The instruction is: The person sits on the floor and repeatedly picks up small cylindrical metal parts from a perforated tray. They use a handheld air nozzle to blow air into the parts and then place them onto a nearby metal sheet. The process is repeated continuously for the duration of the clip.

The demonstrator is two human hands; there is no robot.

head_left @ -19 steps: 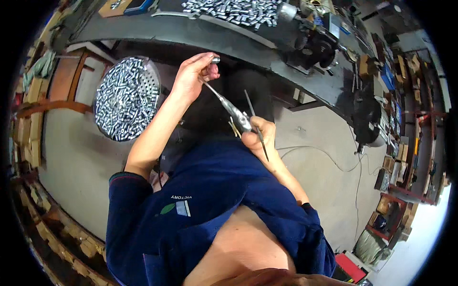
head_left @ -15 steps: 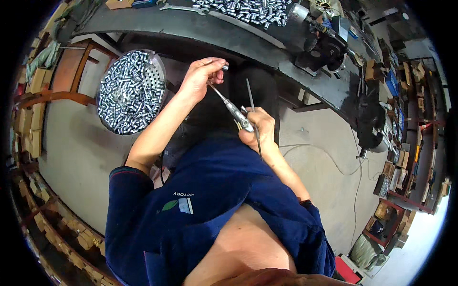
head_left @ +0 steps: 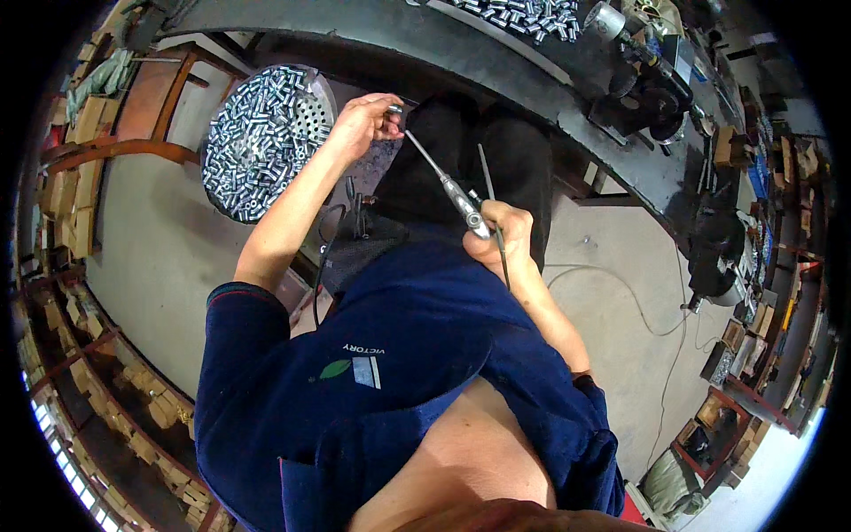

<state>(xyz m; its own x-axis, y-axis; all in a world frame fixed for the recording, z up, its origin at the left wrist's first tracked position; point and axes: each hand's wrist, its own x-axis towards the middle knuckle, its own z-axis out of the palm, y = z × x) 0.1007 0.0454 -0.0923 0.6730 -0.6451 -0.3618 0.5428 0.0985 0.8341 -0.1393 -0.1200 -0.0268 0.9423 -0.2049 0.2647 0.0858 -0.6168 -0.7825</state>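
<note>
My left hand (head_left: 356, 129) is closed with a small shiny metal sleeve (head_left: 394, 108) pinched at its fingertips. It hovers just right of a perforated round basket (head_left: 317, 117) heaped with similar metal sleeves (head_left: 253, 146). Over my lap, my right hand (head_left: 511, 232) grips a slim silver hand tool (head_left: 461, 199) with a round joint and a long thin shaft. The shaft's tip points up and left, close to my left fingers; whether it touches them I cannot tell. A thin grey rod (head_left: 485, 168) also passes through my right hand, crossing beside the tool.
Across the far side runs a dark workbench (head_left: 372, 35), with a pile of metal sleeves (head_left: 523, 16) and a black machine (head_left: 643, 97) on it. A wooden chair (head_left: 124, 152) stands at left. A cable (head_left: 620, 306) trails over the floor at right. Shelves with boxes line both sides.
The view has shifted a little. My left hand has moved left toward the basket with the sleeve, and the tool's shaft shows more fully. My right hand keeps its grip.
</note>
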